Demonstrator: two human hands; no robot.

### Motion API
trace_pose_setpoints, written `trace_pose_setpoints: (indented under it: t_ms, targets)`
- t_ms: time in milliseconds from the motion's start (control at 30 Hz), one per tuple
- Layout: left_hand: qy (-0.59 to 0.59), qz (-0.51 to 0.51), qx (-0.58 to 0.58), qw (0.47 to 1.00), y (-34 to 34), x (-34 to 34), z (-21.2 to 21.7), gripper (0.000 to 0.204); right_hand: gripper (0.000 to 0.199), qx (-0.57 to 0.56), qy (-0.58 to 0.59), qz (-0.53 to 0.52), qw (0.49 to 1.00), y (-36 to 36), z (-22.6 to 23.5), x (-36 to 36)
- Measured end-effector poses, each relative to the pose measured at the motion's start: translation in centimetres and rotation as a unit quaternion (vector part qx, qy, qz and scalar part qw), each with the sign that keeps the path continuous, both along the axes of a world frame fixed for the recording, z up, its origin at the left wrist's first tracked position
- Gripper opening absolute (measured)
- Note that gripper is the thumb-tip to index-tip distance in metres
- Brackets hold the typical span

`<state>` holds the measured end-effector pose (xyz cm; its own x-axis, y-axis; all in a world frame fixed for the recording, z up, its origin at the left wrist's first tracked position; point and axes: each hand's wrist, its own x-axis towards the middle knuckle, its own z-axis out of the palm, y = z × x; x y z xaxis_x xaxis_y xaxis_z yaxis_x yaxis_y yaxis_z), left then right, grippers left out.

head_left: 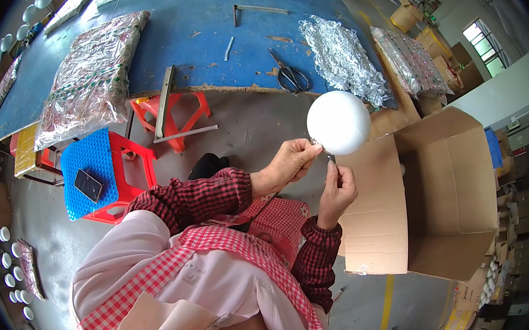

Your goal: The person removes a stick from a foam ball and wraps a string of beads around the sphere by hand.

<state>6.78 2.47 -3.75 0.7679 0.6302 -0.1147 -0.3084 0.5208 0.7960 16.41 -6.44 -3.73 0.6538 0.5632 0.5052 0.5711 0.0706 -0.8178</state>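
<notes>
- Head view: both hands raised in front of the chest, working at the underside of a smooth white foam-like ball (338, 122).
- Left hand (290, 161) closed in a pinch, fingertips on the ball's lower left edge, gripping it or a bit of silvery material there; too small to tell which.
- Right hand (338, 188) also closed, thumb and finger pinching a thin small item just under the ball; looks like a pin or a strand end, unclear.
- Ball is held in the air, above the flap of a large open brown cardboard box (446, 195) on the person's right, not touching it.
- Progress, as a judgement: ball surface is bare white, no covering visible, so the wrapping or attaching looks to be at its very start.
- Supply for it lies well apart on the blue worktable (183, 17): a heap of shiny silver tinsel-like trim (344, 61), with black-handled scissors (291, 75) just beside it.
- Foil-wrapped flat bundles (91, 78) on the table's left part; rows of plain white balls (44, 1) beyond the far left edge, apparently unworked stock.
- Box interior, as far as visible, shows no finished pieces.
- Red plastic stool (120, 176) with a blue cushion and a dark phone (89, 184) at the person's left.
</notes>
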Motion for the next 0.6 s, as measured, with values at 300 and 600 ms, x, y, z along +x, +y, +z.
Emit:
trace_pose_setpoints:
  t_ms: [300,600]
  targets:
    - [0.012,-0.029,0.002,0.999,0.4,0.0,-0.1,0.032,0.020,0.030,-0.045,-0.027,0.998,1.1,-0.4,0.4]
    - [0.037,-0.029,-0.004,0.999,0.5,0.5,-0.2,0.033,0.014,0.040,-0.015,-0.019,0.999,1.4,-0.2,0.2]
